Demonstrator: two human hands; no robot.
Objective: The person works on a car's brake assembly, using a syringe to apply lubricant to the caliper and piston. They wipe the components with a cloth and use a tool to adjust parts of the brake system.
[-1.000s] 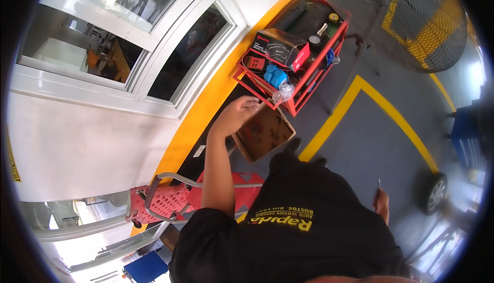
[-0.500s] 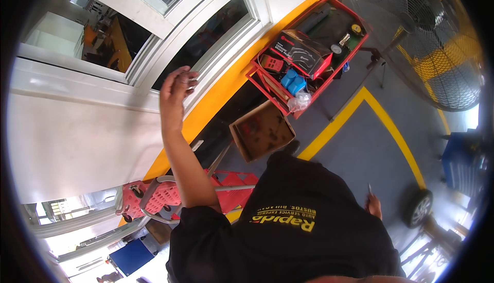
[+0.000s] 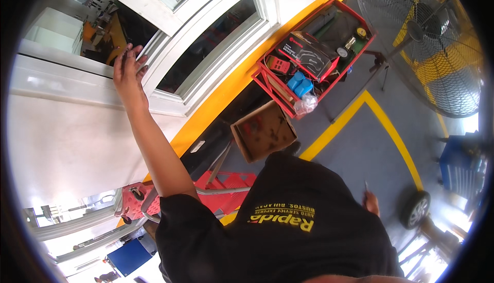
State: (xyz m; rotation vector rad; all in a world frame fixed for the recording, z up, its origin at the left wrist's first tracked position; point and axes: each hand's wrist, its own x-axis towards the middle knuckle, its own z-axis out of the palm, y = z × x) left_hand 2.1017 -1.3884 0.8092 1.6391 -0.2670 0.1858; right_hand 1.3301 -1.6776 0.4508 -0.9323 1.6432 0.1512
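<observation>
Head view shows a large white-framed window directly beneath and beside the left grip. Well to that grip's right stand a big caged fan and, nearer, a loaded red cart. Closer still lies an open cardboard box. A wheel is just right of the right grip. The left grip is released, fingers loosely spread; contact with the frame cannot be told. The right grip closes around a slim metallic item, which points forward from it.
</observation>
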